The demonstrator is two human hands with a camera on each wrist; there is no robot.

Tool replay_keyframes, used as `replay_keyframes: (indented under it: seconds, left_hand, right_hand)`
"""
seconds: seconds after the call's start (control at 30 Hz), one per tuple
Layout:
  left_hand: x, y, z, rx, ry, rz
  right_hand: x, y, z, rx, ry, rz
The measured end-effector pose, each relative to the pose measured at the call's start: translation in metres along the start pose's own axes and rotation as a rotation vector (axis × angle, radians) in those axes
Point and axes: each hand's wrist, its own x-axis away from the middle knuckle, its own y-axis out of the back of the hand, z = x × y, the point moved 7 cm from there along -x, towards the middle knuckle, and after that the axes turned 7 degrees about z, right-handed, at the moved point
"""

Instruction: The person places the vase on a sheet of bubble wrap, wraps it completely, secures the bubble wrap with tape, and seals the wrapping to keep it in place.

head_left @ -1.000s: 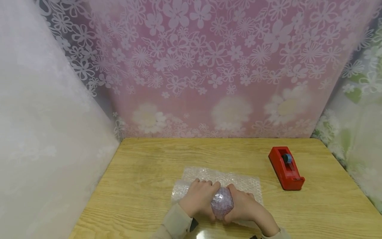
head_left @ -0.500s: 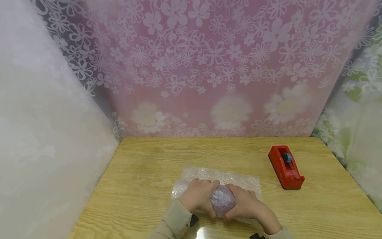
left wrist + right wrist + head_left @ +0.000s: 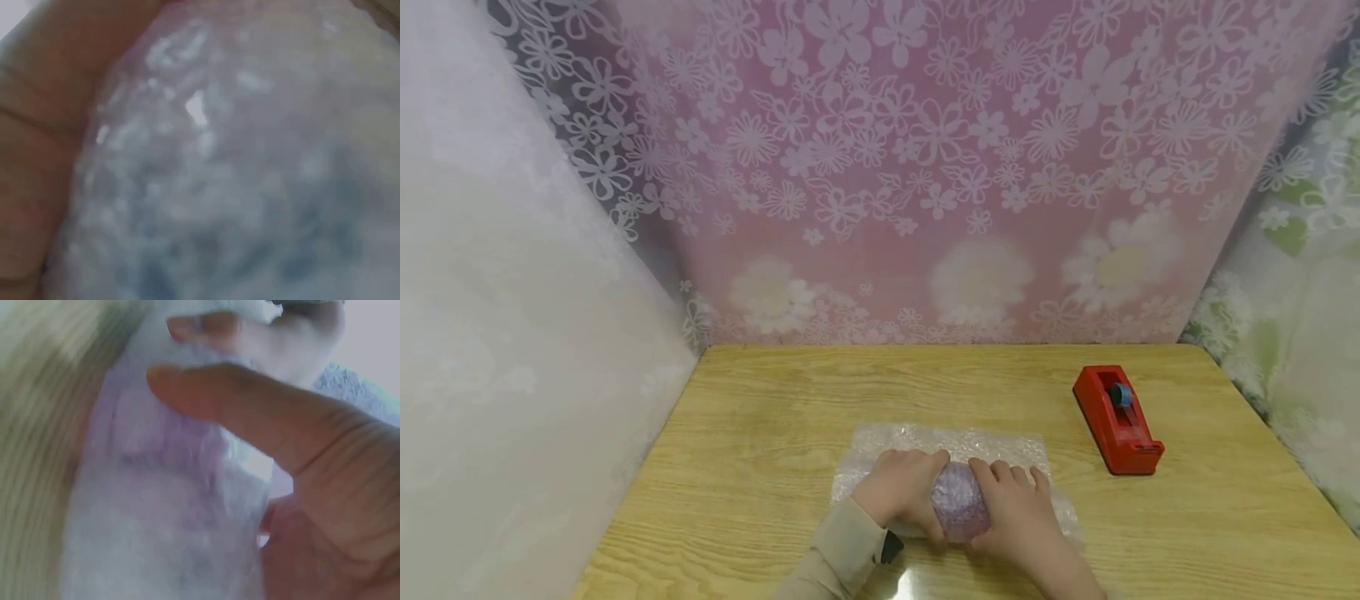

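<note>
Between the two hands lies a rounded purple object wrapped in bubble wrap (image 3: 960, 502); its kind is hidden by the wrapping. My left hand (image 3: 901, 492) grips its left side, thumb at the near end. On the opposite side my right hand (image 3: 1021, 510) holds it, fingers over the far end and thumb low at the near end. More bubble wrap (image 3: 943, 437) spreads flat behind and beside the hands. In the left wrist view, shiny wrap (image 3: 219, 144) fills most of the frame. The right thumb (image 3: 231, 400) presses on the wrapped surface in the right wrist view.
A red tape dispenser (image 3: 1118, 421) with a small roll stands at the right on the wooden table (image 3: 760, 417). A pink floral curtain (image 3: 880, 208) hangs behind the table's far edge, with pale sheets at both sides.
My right hand has turned and shifted its hold, its fingers now more spread and its cuff nearly out of view. Bubble wrap shows farther to its right. The left hand stays almost still.
</note>
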Motion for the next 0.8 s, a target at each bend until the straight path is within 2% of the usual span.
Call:
replay_keyframes:
  seconds: [0.23, 0.5, 0.8]
  left_hand:
    - [-0.003, 0.0, 0.002, 0.015, 0.021, 0.012]
    - [-0.006, -0.002, 0.005, 0.093, 0.023, 0.075]
    - [-0.013, -0.006, 0.011, 0.163, 0.02, 0.125]
  right_hand:
    - [0.002, -0.007, 0.012, 0.062, 0.011, -0.098]
    - [0.0, -0.013, 0.01, 0.071, 0.036, -0.171]
    - [-0.006, -0.012, 0.005, 0.029, 0.067, -0.162]
